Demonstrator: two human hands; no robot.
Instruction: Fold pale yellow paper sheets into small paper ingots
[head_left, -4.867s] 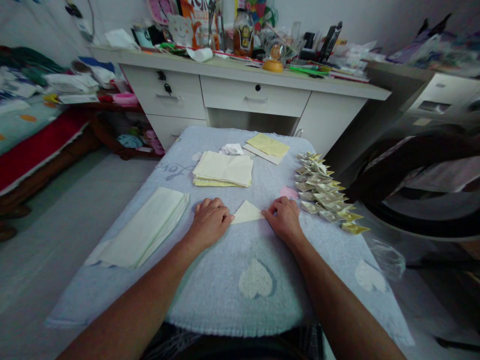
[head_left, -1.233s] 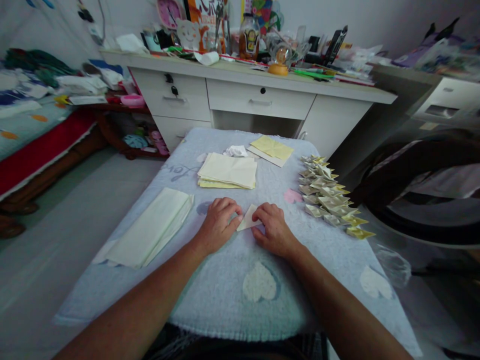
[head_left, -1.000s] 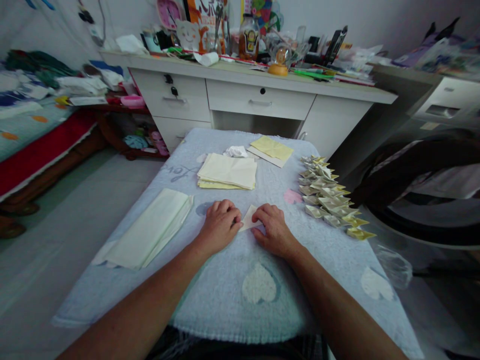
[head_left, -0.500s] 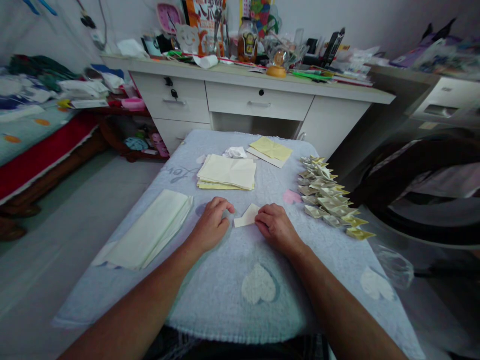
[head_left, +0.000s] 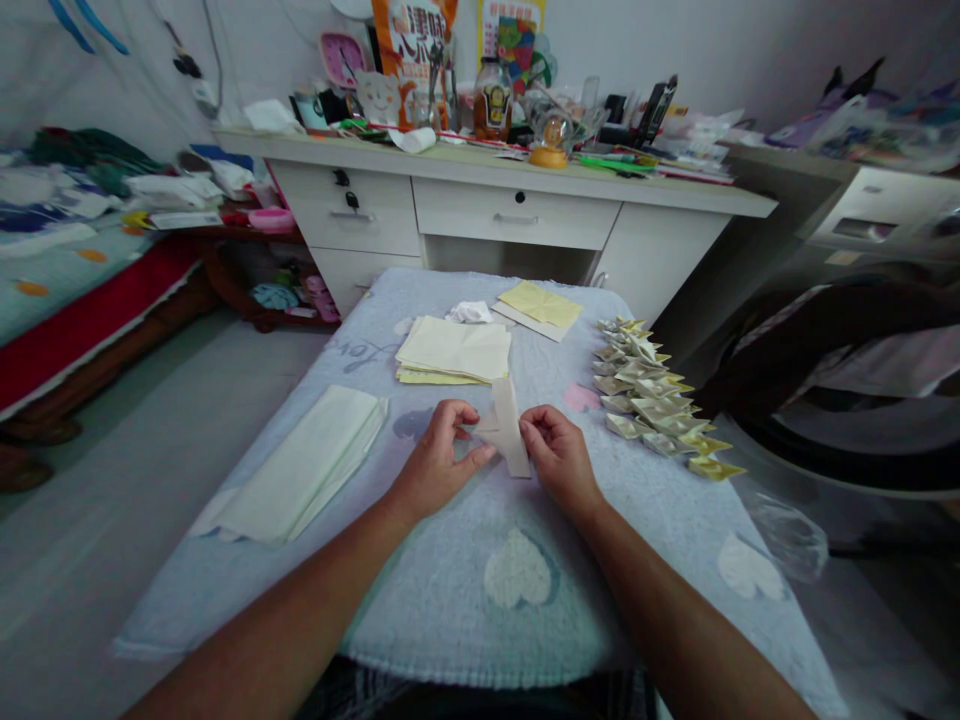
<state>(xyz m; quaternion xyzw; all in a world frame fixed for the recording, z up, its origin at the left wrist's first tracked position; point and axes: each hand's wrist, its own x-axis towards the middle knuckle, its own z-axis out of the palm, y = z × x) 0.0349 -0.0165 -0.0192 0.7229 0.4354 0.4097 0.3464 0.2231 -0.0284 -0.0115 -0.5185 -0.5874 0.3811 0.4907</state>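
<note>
A small folded piece of cream paper (head_left: 512, 440), with a long upright flap and a point toward the left, is held between my hands just over the cloth-covered table. My right hand (head_left: 561, 452) pinches its right edge between thumb and fingers. My left hand (head_left: 444, 455) curves around the left point, thumb below and fingers above, gripping it lightly. Right behind the folded piece lies a stack of cream and yellow paper sheets (head_left: 454, 347). To my right, several folded paper boats (head_left: 652, 395) sit packed in rows.
A folded pale sheet bundle (head_left: 304, 465) lies at the table's left. Yellow and white sheets (head_left: 541, 303) and a crumpled white paper (head_left: 470, 312) are at the back. Beyond stands a cluttered white desk (head_left: 517, 215); a front-loading washing machine (head_left: 862, 230) is at right.
The folded paper has been raised and turned, so its long flap now stands upright between my hands. My left hand has come to it, its thumb stretching toward the paper.
</note>
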